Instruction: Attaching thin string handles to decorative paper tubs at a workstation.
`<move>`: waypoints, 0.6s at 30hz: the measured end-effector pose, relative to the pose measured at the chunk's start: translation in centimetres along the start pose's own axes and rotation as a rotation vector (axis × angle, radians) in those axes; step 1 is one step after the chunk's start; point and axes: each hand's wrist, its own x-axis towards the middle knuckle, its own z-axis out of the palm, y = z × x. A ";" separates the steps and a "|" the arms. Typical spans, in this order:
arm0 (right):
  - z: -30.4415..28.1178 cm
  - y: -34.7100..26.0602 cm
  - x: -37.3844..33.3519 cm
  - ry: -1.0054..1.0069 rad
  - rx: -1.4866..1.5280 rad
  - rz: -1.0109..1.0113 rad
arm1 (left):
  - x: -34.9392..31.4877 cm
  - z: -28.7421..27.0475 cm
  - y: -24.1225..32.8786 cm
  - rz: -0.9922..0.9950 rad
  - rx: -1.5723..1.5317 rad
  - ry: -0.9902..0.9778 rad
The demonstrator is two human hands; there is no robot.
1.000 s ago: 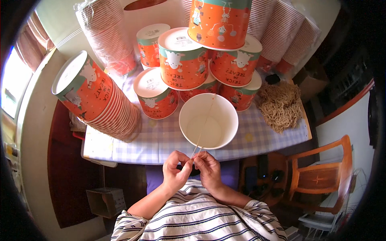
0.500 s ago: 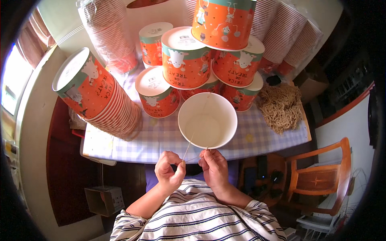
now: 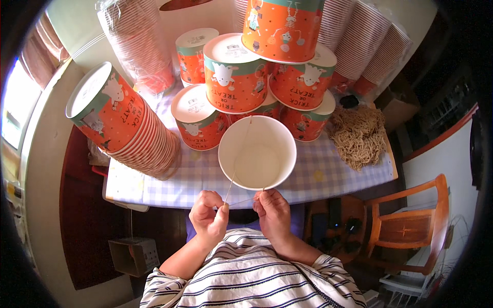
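An open paper bucket [image 3: 280,141], white inside, stands at the table's front edge with its mouth up and tipped toward me. A thin tan string [image 3: 229,190] is tied at its far rim and runs across the mouth. My left hand [image 3: 209,218] is closed in a pinch on this string, just in front of the rim. At the near rim, my right hand [image 3: 273,213] pinches the string where it meets the bucket. Between my two hands a short length of string is stretched. The fingertips hide the exact spot at the rim.
Upside-down orange buckets [image 3: 236,82] are piled behind the open one. A tall nested stack [image 3: 128,123] leans at the left. Tan strings lie in a heap [image 3: 358,137] at the right. Plastic-wrapped stacks [image 3: 136,46] stand farther back. A wooden chair [image 3: 405,231] is at the right.
My left hand has moved a little left, drawing the string between my hands longer. The open bucket has shifted slightly left. My right hand stays nearly in place.
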 end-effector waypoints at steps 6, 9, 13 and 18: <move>-0.3 -0.2 0.2 0.029 -0.038 0.003 | 0.9 0.4 0.2 0.055 0.334 0.029; -0.6 -0.2 0.4 -0.008 -0.082 -0.011 | 0.7 0.6 1.1 0.412 0.557 -0.058; -0.8 0.0 0.6 -0.068 -0.046 -0.035 | 1.4 2.2 1.7 0.468 0.655 -0.402; -1.0 0.1 0.7 -0.029 0.049 -0.023 | 1.5 2.7 0.6 0.366 0.649 -0.376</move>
